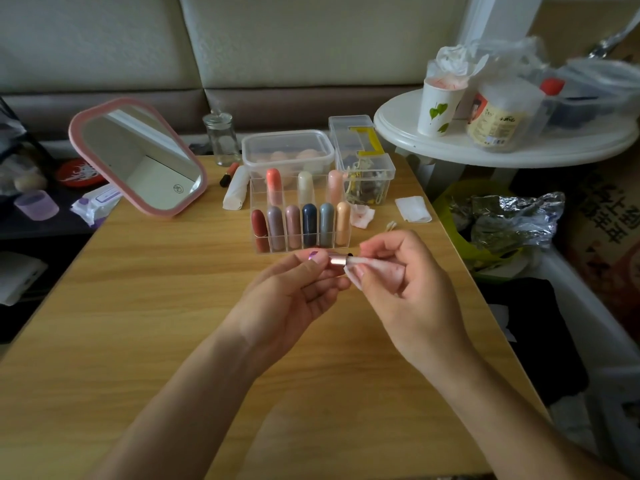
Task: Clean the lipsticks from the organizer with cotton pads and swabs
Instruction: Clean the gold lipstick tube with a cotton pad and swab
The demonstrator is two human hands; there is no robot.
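Pinching lipstick (336, 261), cotton pad (354, 276); label (491, 128) blurred

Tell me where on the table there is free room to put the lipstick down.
Free: the bare wood between the mirror and the left hand, and the wide strip along the table's near edge. Crowded: behind and right of the organizer, with boxes, cotton pads, swabs.

near table (138, 306) bare | far edge blocked: organizer (300, 216), mirror (138, 157), boxes (363, 168)
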